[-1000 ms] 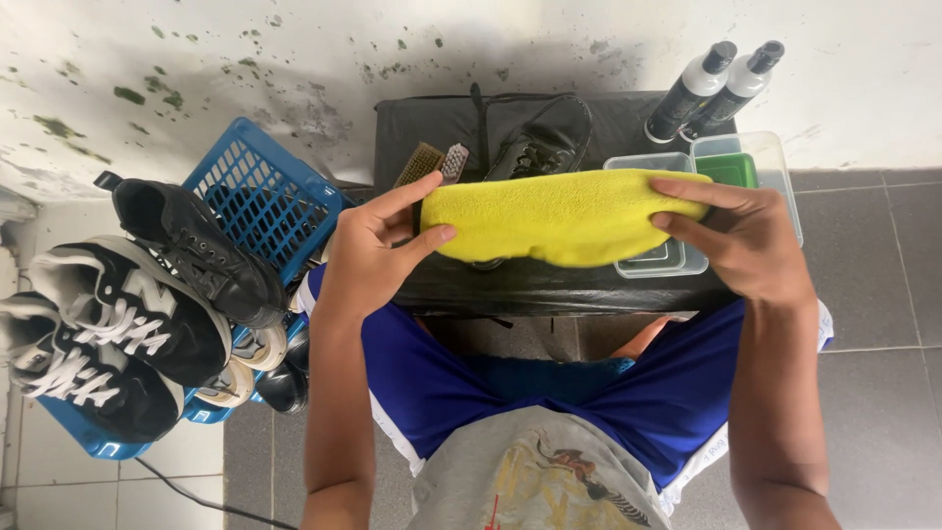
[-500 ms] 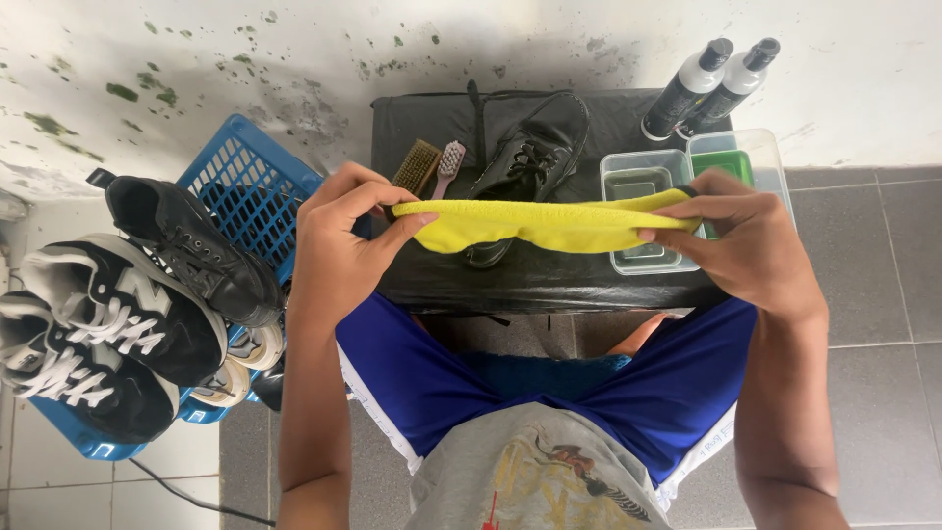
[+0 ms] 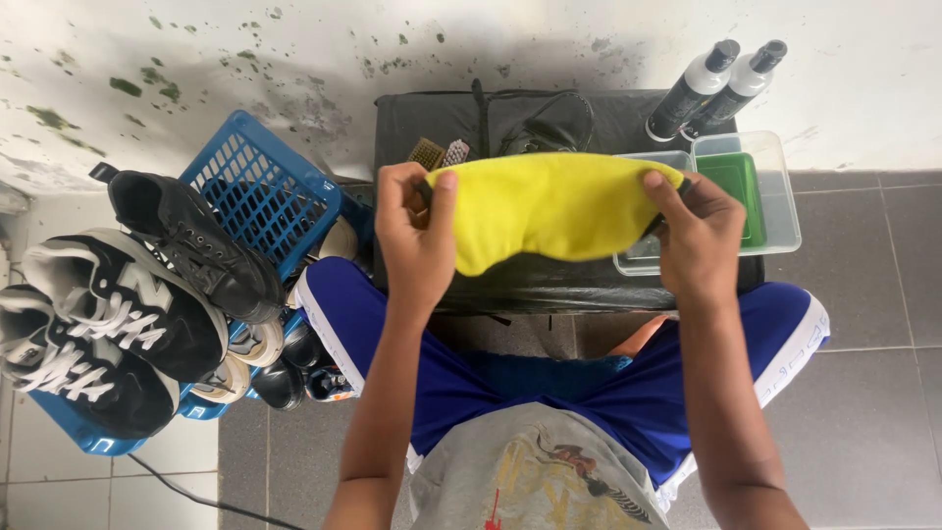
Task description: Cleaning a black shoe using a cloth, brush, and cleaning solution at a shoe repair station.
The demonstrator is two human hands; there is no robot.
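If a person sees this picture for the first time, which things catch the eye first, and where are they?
First comes the bright yellow cloth, stretched between the left hand and the right hand above a black-covered stand. At the left, black-and-white sneakers are piled on blue baskets. At the upper right, two spray bottles stand behind clear plastic containers.

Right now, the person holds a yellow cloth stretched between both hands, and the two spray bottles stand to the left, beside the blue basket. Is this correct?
Not quite. In the head view, the left hand and right hand do stretch the yellow cloth, but the two spray bottles stand on the right, behind the clear containers, not beside the blue basket.
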